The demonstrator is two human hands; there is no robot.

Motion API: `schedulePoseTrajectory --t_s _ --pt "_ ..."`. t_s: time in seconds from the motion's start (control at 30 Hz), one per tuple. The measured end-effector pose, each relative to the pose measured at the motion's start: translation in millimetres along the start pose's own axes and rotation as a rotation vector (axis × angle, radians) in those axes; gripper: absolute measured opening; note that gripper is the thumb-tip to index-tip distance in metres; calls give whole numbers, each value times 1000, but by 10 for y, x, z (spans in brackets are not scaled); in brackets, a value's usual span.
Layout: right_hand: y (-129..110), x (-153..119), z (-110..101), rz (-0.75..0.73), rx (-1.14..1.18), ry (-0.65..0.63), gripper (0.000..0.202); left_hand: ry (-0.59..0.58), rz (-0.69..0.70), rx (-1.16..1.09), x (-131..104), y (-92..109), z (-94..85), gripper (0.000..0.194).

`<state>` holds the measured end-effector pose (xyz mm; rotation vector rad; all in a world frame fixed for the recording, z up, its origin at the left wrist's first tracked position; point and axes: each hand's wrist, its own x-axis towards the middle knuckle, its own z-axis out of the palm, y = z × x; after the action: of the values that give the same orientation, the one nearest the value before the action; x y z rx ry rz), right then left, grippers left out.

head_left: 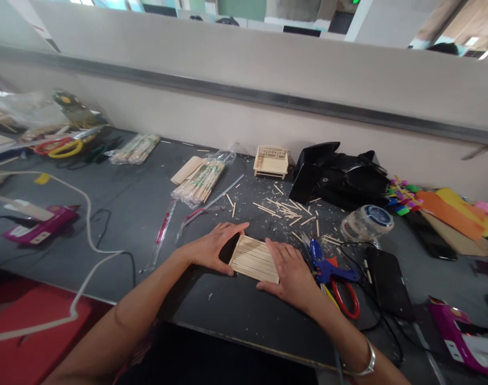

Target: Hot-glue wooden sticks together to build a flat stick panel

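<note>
A small rectangular panel of pale wooden sticks (254,259), laid side by side with a raised edge, lies near the front of the dark table between my hands. My left hand (212,249) has thumb and fingers curved round its left end, at the near and far corners, with a gap at the palm. At the other end, my right hand (292,275) covers the right edge, fingers over the far side and thumb by the near corner. Beside it lie a blue glue gun (322,264) and red-handled scissors (347,299).
Loose sticks (287,207) and shavings lie beyond the panel. Behind them are a small wooden chair-like model (271,161), packaged sticks (203,181) and a black bag (342,174). A plastic jar (367,223) and phone (390,282) are at right; a white cable (87,214) crosses at left.
</note>
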<state>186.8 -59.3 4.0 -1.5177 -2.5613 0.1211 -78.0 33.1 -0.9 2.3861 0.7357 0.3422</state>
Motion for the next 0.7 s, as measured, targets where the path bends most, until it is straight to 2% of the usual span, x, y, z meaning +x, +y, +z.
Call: schedulePoseTrajectory --t_s 0.47,0.7 --pt "-5 -14 33 9 -11 -31 102 -26 -25 2 -42 -24 11 110" --pt "8 -40 107 -10 -38 9 105 -25 6 0 -50 -22 22 111"
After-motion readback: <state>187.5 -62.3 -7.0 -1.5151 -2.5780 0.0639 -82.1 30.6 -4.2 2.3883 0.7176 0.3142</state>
